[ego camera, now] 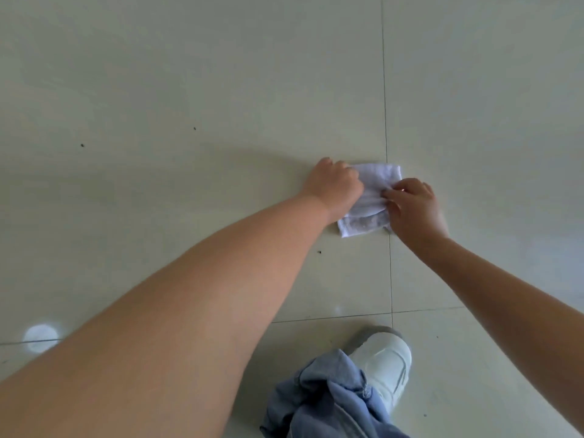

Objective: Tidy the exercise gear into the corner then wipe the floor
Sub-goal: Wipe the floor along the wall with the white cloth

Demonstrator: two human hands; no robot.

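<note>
Wiping: both hands on a white cloth [371, 197] that lies flat on the tiled floor [189, 90], right of centre, middle distance.
Cloth: folded, roughly square, a bit crumpled; near edge looks greyish and soiled; sits just left of a grout line [386, 121] running near to far, with its right edge about on the line.
Left hand [335, 186]: on the cloth's left side, fingers curled under into a fist-like grip; knuckles up, fingertips hidden, so it seems to bunch the cloth edge but how much fabric it holds cannot be told.
Right hand [414, 205]: on the cloth's right side, fingers bent, thumb and fingertips pinching a fold of the cloth near its middle.
Arms: both bare, reaching from the near edge toward the cloth; left forearm fills the near-left area.
Floor: pale glossy tiles; a cross grout line runs left to right nearer the camera; few small dark specks [82, 145] on the left far part, one more speck just near of the cloth.
Light spot [41, 335]: round bright reflection on the floor, near left.
Shoe [384, 365]: white with grey toe, near centre-right, pointing far.
Trouser leg [328, 403]: blue denim, crumpled over the shoe at the near edge.
</note>
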